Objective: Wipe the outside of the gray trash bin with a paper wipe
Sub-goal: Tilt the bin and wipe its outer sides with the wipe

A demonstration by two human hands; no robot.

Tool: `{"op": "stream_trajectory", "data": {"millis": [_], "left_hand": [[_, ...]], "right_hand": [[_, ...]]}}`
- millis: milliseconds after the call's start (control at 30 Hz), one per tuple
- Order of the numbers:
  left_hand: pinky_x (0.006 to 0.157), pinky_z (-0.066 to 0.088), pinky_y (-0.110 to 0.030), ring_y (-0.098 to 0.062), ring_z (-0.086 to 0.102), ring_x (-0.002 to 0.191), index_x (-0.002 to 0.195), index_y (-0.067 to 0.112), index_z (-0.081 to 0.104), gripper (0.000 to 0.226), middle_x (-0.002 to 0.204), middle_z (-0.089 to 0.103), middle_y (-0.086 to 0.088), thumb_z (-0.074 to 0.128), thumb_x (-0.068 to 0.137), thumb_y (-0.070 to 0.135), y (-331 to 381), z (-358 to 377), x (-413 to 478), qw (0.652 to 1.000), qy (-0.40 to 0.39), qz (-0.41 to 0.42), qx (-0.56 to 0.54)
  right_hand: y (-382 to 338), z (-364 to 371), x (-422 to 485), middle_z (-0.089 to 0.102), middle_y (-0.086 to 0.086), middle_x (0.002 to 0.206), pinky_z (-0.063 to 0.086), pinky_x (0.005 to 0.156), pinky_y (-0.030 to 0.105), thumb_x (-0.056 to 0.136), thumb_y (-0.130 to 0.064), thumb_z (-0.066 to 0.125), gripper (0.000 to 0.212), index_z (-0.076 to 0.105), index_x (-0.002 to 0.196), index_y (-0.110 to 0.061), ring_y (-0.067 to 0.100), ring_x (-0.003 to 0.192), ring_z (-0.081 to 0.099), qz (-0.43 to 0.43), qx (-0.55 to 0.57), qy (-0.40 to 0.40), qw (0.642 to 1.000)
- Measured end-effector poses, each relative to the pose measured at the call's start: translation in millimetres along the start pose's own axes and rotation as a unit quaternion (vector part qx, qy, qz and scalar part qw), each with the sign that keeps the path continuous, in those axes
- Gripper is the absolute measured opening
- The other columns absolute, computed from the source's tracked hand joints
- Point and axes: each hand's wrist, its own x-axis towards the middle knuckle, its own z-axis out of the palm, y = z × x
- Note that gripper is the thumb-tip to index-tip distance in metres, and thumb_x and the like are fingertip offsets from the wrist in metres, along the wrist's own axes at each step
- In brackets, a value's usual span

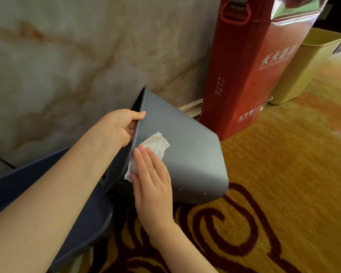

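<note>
The gray plastic trash bin (185, 154) is tipped on its side above the patterned gold-and-maroon carpet (283, 174), its base pointed toward the tall red fire extinguisher box (250, 71) and its open mouth turned away from that box. Its rim is pinched by the left hand (118, 127), thumb on the outer edge and fingers hidden inside. A crumpled white paper wipe (156, 143) is pressed against the bin's outer wall, near the rim, by the flat, spread right hand (152, 184). Because the bin is steadied only by that rim grip, it is likely to be rolled or pushed against the red box if the wiping pressure is raised. The thin wipe may be bunched or slid out from under the palm, leaving skin on the plastic. White specks low on the wall, farther from the rim, could be missed.
</note>
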Motion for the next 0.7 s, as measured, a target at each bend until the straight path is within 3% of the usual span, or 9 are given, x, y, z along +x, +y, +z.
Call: {"op": "stream_trajectory", "data": {"millis": [200, 333, 467, 600, 700], "left_hand": [[0.034, 0.05, -0.025, -0.012, 0.062, 0.036, 0.076, 0.008, 0.057, 0.014, 0.039, 0.064, -0.001, 0.054, 0.089, 0.013, 1, -2, 3, 1.0, -0.004, -0.004, -0.005], [0.035, 0.052, -0.027, -0.012, 0.064, 0.037, 0.078, 0.007, 0.058, 0.01, 0.042, 0.065, -0.001, 0.057, 0.088, 0.011, 2, -5, 4, 1.0, -0.004, 0.001, -0.01], [0.039, 0.052, -0.023, -0.01, 0.063, 0.037, 0.076, 0.008, 0.057, 0.011, 0.041, 0.065, 0.0, 0.057, 0.087, 0.01, 1, -5, 6, 1.0, -0.007, 0.007, -0.009], [0.04, 0.052, -0.023, -0.01, 0.063, 0.038, 0.076, 0.007, 0.057, 0.011, 0.041, 0.065, 0.001, 0.056, 0.088, 0.009, 1, -5, 5, 1.0, -0.013, 0.012, 0.001], [0.041, 0.053, -0.021, -0.012, 0.066, 0.05, 0.079, 0.008, 0.057, 0.009, 0.042, 0.066, 0.001, 0.056, 0.088, 0.008, 1, -6, 3, 1.0, -0.022, 0.014, 0.014]], "right_hand": [[45, -10, -29, 0.033, 0.006, 0.149, 0.021, 0.116, 0.04, 0.098, -0.024, 0.039, 0.047, 0.026, 0.143, -0.019, 0.019, 0.142, 0.021, 0.036, -0.092, -0.001, 0.995], [87, -28, -52, 0.037, 0.011, 0.146, 0.024, 0.113, 0.046, 0.099, -0.023, 0.035, 0.043, 0.034, 0.139, -0.009, 0.023, 0.139, 0.028, 0.048, -0.116, 0.009, 0.992], [127, -49, -64, 0.039, 0.012, 0.144, 0.022, 0.116, 0.038, 0.1, -0.025, 0.032, 0.043, 0.035, 0.139, -0.007, 0.021, 0.139, 0.027, 0.051, -0.11, -0.014, 0.993], [150, -66, -79, 0.034, 0.004, 0.148, 0.013, 0.116, 0.02, 0.099, -0.016, 0.04, 0.042, 0.033, 0.141, -0.014, 0.012, 0.141, 0.021, 0.169, -0.06, -0.008, 0.984], [156, -73, -79, 0.046, -0.004, 0.137, 0.036, 0.104, 0.023, 0.096, -0.012, 0.044, 0.042, 0.044, 0.137, -0.016, 0.008, 0.128, 0.041, 0.284, -0.026, 0.044, 0.957]]}}
